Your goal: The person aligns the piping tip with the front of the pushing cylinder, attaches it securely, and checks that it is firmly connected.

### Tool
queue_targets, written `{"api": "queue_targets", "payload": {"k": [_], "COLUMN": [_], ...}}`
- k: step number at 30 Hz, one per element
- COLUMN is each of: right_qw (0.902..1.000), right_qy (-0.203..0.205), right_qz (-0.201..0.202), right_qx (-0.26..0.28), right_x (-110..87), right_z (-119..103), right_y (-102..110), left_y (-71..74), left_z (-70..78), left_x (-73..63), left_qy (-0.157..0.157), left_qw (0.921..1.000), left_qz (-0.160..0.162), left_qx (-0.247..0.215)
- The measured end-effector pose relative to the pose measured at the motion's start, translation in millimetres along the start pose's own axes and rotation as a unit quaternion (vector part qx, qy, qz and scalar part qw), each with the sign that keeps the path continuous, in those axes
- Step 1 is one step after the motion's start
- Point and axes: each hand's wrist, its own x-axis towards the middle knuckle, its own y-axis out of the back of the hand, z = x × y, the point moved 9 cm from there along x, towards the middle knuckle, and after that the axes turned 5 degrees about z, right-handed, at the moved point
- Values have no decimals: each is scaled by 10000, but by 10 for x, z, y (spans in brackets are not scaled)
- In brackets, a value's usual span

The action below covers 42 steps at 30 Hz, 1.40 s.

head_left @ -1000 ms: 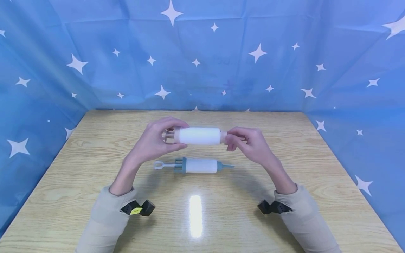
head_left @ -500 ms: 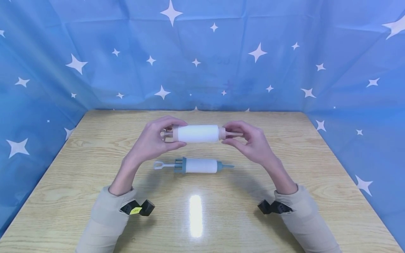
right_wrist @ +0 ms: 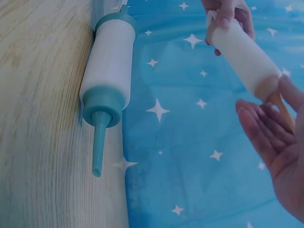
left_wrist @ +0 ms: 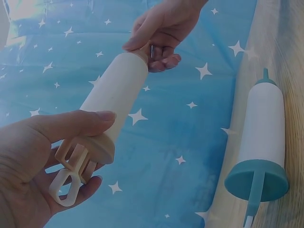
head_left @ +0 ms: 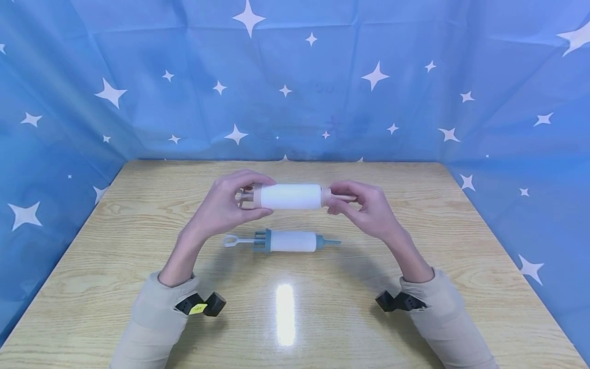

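Observation:
Above the table, both hands hold a large syringe [head_left: 291, 197] with a white barrel and beige ends, lying level across the head view. The left hand [head_left: 220, 204] grips its beige rear flange between thumb and fingers; a pale ring handle [left_wrist: 65, 187] on the plunger shows beside the palm. At the other end, the right hand [head_left: 364, 207] has thumb and fingertips about the beige collar [right_wrist: 267, 87]. The thin nozzle [right_wrist: 283, 113] points toward the right palm. On the table, nearer the body, lies a similar syringe [head_left: 293, 241] with teal ends.
The wooden table [head_left: 138, 246] reaches back to a blue curtain [head_left: 295, 102] with white stars. Black wrist cameras sit on both sleeves. A bright light reflection [head_left: 285, 315] shows on the front of the tabletop.
The right fingers first folded over the nozzle, then spread around the collar with the nozzle showing, and now close in on the collar again. The held syringe shifts slightly; the teal one stays put.

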Motion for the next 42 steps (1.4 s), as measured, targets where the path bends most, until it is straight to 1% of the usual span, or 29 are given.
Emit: {"api": "queue_targets", "payload": {"k": [4,8,11,15,17,19,22,25,30,37,42], "right_qw": [9997,9992,9993,9986,9981,9987,9994,9995,9997,9996,9990], "right_qy": [-230,-318,-220,159,334,384,329,259,163,-214,-353], "right_qz": [-41,-52,118,444,470,333,71,-89,-69,-184,-107], "right_qx": [-97,-236,-264,-252,-200,-18,117,140,-181,-84,-269], "right_x": [-17,-23,-19,1,11,17,20,22,23,-6,-22], "right_z": [36,62,63,12,-19,-39,-54,-61,-50,22,60], "right_y": [3,4,27,74,82,76,63,52,56,21,24], "left_y": [-13,-31,-38,-39,-39,-35,-20,-6,-6,-15,-30], "left_z": [25,42,47,47,41,34,20,12,20,53,62], "left_x": [5,10,13,16,16,18,20,20,21,10,8], "left_qy": [-77,-107,-114,-128,-117,-92,-36,-13,-56,-109,-120], "left_qw": [10000,9999,9999,9999,9999,10000,10000,10000,10000,9999,9999], "left_qz": [-23,-73,-84,-61,-53,-32,15,47,44,11,-26], "left_qx": [-2,-35,-47,-6,8,21,38,63,64,24,-46]}}
